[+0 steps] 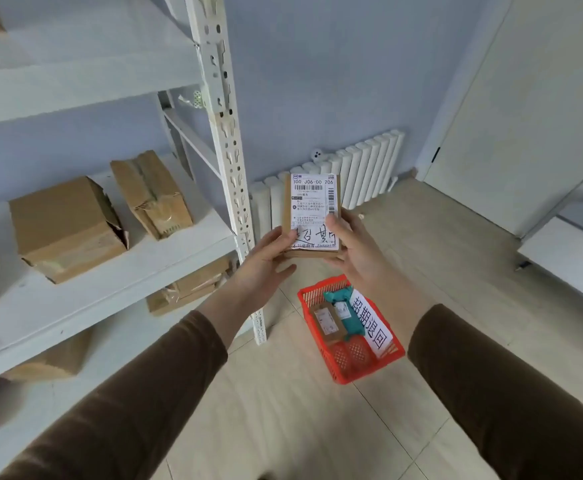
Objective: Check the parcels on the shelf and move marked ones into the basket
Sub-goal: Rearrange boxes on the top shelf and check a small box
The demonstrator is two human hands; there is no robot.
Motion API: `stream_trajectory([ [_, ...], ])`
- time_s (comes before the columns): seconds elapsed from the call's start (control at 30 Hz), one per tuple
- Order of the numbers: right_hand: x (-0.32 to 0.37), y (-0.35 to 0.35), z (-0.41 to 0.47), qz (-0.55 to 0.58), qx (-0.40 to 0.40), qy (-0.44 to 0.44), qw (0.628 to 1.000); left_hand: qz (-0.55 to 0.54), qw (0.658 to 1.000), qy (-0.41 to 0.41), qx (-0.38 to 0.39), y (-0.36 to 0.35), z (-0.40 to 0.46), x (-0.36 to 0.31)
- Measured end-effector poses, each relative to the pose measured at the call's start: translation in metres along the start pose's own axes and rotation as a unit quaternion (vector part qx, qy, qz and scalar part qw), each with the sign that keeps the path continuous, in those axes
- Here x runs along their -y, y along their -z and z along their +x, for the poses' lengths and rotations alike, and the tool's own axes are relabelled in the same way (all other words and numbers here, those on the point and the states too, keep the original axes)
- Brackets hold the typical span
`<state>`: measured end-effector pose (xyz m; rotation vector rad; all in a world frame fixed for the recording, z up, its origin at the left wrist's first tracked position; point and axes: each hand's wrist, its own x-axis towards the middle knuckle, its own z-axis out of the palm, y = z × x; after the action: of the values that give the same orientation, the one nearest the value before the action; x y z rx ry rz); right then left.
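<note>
the left hand (269, 252) cupped the lower left corner of the parcel (312, 216), thumb over the label's edge, fingers under it. the right hand (350, 251) gripped the lower right side, thumb pressed on the front. so both hands were closed on that one small brown box, held up in the air between the shelf (117, 271) post and the radiator (362, 171), above and a little behind the red basket (369, 370) on the floor.

the label (312, 206) faced the person, printed code at the top, black handwriting (314, 235) scrawled across the bottom. the box stood nearly upright, long axis running top to bottom, tipped slightly away at the top.

that scrawl looked like the mark, so i'd say it was bound for the basket. the risk: both grips sat low on the box, so it was top-heavy and could tip forward out of the fingers on the way down. the basket was narrow too, already holding a brown packet (326, 320), a teal one (347, 315) and a paper sign (369, 322), so a careless drop could bounce off the rim onto the floor.
</note>
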<state>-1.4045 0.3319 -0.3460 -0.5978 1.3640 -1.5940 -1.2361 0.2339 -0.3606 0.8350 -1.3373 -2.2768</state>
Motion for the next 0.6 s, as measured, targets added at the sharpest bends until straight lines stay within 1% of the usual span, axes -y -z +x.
stream_trajectory([
  [0.13,-0.019,0.039,0.008,0.001,-0.048,-0.025,0.999,-0.012,1.0,0.026,-0.011,-0.015,0.03,0.029],
  [0.3,-0.033,0.096,0.027,0.006,-0.078,-0.051,0.996,-0.005,0.999,0.04,0.014,-0.052,0.066,0.055],
  [0.43,-0.038,0.159,0.047,0.005,-0.066,-0.078,0.995,-0.001,0.998,0.059,0.013,-0.083,0.11,0.084],
  [0.6,-0.042,0.251,0.072,0.005,-0.048,-0.117,0.992,-0.022,0.994,0.108,-0.013,-0.139,0.171,0.134],
])
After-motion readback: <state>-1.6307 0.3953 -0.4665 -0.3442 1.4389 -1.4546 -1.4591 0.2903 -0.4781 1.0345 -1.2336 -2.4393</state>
